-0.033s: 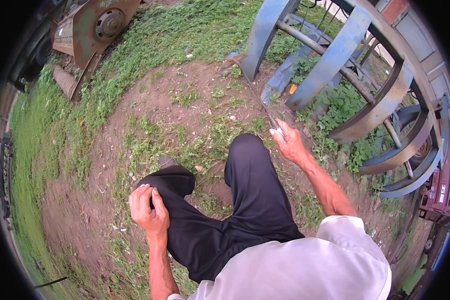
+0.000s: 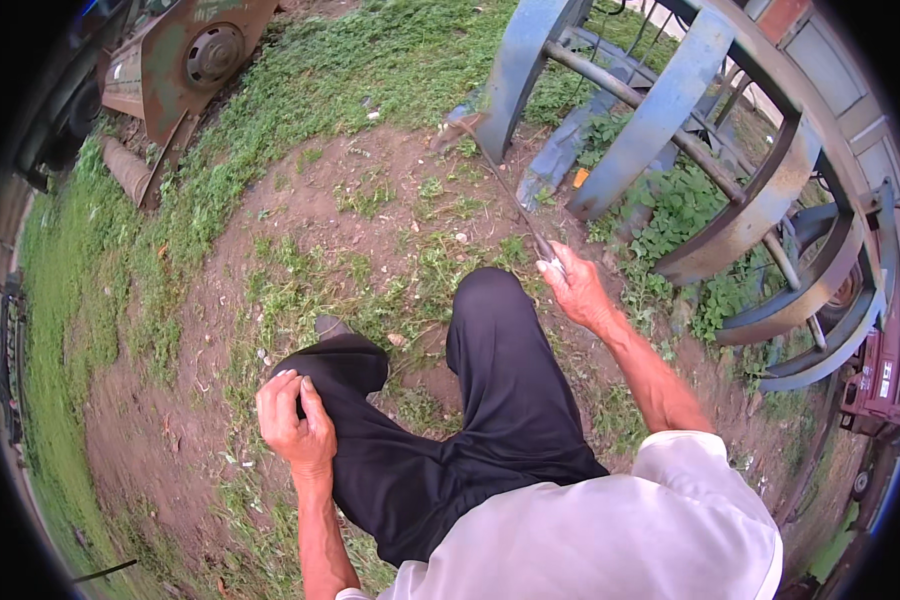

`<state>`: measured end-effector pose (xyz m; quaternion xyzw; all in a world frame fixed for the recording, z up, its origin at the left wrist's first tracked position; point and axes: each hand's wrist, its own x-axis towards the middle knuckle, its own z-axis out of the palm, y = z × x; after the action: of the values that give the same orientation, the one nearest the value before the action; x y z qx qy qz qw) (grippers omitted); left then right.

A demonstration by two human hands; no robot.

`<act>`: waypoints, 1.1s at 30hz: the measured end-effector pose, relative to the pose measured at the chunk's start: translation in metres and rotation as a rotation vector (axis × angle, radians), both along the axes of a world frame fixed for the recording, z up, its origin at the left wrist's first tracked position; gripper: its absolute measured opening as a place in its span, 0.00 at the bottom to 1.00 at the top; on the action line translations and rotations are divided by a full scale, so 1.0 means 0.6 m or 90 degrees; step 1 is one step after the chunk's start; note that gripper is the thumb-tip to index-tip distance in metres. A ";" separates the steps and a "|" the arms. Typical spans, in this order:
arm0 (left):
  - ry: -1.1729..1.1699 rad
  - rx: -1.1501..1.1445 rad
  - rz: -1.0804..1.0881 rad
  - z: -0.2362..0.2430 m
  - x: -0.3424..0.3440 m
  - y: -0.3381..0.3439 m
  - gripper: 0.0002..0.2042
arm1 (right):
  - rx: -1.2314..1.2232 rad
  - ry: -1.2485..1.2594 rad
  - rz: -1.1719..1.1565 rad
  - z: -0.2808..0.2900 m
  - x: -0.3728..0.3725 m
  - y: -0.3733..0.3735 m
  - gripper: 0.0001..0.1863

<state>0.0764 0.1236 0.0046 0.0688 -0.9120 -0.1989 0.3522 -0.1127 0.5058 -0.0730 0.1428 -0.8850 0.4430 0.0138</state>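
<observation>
My right hand (image 2: pixel 575 285) is wrapped round the handle of a slim hand hoe (image 2: pixel 510 192). Its thin shaft slants forward and left over the soil, ending in a rust-brown head by the tip of a blue curved metal bar (image 2: pixel 508 85). The exact shape of that head is hard to make out. On my bent left knee lies my left hand (image 2: pixel 296 420), its fingers draped over the dark trousers (image 2: pixel 355 360) and the thumb apart; no object shows in it. Uprooted-looking weeds (image 2: pixel 430 262) are scattered over the soil in front of my knees.
Large curved bars of a blue, rusty farm machine (image 2: pixel 690 110) stand close on the right, with leafy plants (image 2: pixel 670 225) between them. Another rusty machine (image 2: pixel 185 65) stands at the far left. Low green growth (image 2: pixel 80 290) covers ground on the left. A maroon vehicle part (image 2: pixel 880 375) shows far right.
</observation>
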 end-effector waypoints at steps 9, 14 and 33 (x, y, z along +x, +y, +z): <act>-0.006 -0.023 0.004 -0.001 -0.007 0.015 0.03 | 0.196 0.140 -0.248 -0.066 0.108 0.139 0.21; -0.004 -0.030 0.010 -0.006 -0.011 0.014 0.02 | 0.174 0.038 -0.413 -0.094 0.124 0.217 0.26; -0.025 -0.045 0.012 -0.016 -0.012 0.015 0.06 | 0.000 -0.302 -0.470 -0.241 0.261 0.258 0.19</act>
<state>0.0694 0.1325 -0.0050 0.0690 -0.9246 -0.1618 0.3379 0.0439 0.6606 -0.2174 -0.2885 -0.8555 0.4287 -0.0326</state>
